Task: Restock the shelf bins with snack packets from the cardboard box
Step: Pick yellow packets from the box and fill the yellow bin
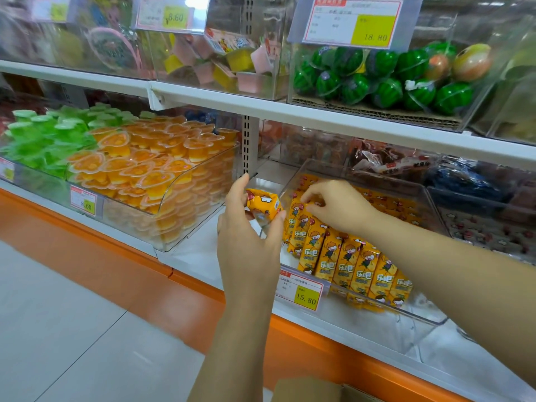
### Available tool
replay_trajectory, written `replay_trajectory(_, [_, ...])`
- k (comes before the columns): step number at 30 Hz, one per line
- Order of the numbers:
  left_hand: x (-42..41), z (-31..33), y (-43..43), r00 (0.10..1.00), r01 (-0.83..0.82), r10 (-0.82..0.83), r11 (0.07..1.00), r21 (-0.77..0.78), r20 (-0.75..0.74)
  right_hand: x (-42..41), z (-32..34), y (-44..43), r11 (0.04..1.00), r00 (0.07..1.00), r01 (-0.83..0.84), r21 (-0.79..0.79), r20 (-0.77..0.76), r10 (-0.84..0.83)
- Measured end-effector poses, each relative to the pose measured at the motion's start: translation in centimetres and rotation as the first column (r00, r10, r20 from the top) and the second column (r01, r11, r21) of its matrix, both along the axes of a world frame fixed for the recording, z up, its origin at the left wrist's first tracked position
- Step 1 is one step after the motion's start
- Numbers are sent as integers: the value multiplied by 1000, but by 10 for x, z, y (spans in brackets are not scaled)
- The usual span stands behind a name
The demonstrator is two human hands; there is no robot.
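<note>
— Where are you with it?

— Biggest first: the clear bin (429, 317) sits under my right hand (339, 207) and runs off to its right. Its front wall is low, so stock can drop in from above. A row of yellow packets (348, 265) stands upright inside, faces out, running from my right fingertips down toward the front.

— And the supply?

— The cardboard box (307, 390) is below my left forearm, down by the floor. Only its top edge shows.

— Hands?

— My left hand (246, 227) has its fingers wrapped round one packet (262, 203), held just left of the bin. I judge that one goes in next. My right fingers bend down onto the far end of the row, probably to steady it and hold a gap open. Whether they pinch a packet or only press on it, I can't tell.
</note>
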State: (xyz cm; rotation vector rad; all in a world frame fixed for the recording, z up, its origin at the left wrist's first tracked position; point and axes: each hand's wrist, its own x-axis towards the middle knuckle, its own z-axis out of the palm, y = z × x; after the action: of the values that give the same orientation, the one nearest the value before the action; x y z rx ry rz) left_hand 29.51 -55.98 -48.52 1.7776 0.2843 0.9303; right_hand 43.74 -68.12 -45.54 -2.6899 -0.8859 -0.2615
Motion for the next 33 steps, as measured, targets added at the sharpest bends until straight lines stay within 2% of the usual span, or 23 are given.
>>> replay_trajectory(2, [0, 0, 0, 1000, -6, 6, 1000, 15, -5, -14, 9, -7, 991, 999, -31, 127, -36, 36])
replay_trajectory(4, [-1, 1, -2, 1000, -11, 12, 999, 38, -10, -33, 21, -11, 961, 976, -102, 258, -162, 147])
replay_trajectory(6, [-1, 1, -4, 999, -6, 9, 997, 74, -31, -52, 35, -12, 899, 887, -150, 411, -345, 306])
replay_trajectory(8, [0, 0, -7, 998, -10, 17, 991, 133, -54, -66, 45, -8, 869, 806, -145, 473, -453, 382])
replay_trajectory(10, [0, -1, -9, 997, -14, 26, 985, 173, -69, -75, 49, -2, 881, 812, -189, 434, -436, 389])
replay_trajectory(14, [-2, 1, -12, 995, 24, 1, 968, 250, -97, -80, 48, 5, 919, 895, -243, 312, -293, 336])
replay_trajectory(17, [-3, 0, -12, 990, 77, -44, 962, 261, -132, -69, 44, -1, 916, 925, -201, 347, -239, 294])
replay_trajectory(20, [-1, -3, -6, 988, 40, 0, 965, 260, -152, -48, 39, -10, 889, 953, -135, 437, -188, 237])
replay_trajectory(27, [2, -11, -2, 964, 66, 0, 969, 237, -265, -7, 25, -14, 949, 932, -91, 301, -311, 187])
replay_trajectory(33, [8, -16, 0, 961, 72, -10, 974, 217, -275, 4, 23, 1, 988, 954, -75, 139, -278, 111])
